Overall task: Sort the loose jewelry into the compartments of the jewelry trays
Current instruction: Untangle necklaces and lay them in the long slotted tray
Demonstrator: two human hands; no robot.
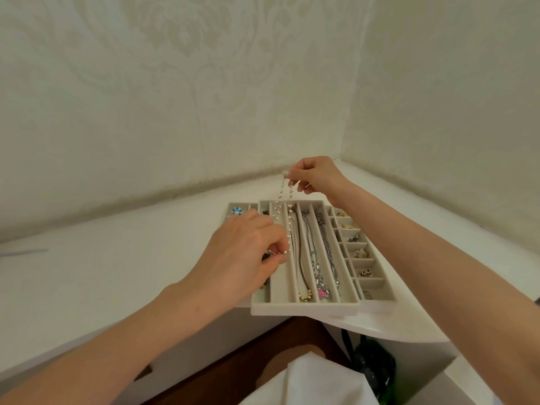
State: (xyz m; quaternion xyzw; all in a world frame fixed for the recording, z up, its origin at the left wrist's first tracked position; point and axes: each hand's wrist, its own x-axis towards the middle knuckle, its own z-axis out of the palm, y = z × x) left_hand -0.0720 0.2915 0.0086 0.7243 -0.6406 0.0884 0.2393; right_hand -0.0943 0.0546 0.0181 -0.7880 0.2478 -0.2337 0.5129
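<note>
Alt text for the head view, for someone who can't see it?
Two hands hold a pearl necklace above the long-slot jewelry tray: right hand pinches its top end, raised at the far side, left hand pinches its lower end over a slot. Other chains lie in neighbouring slots; a tray of small compartments sits to its right.

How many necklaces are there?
4: a pearl necklace pinched by the left hand and right hand; a brown cord necklace, a pink-pendant silver chain and a second silver chain in separate slots of the jewelry tray. Hands may hide more.
</note>
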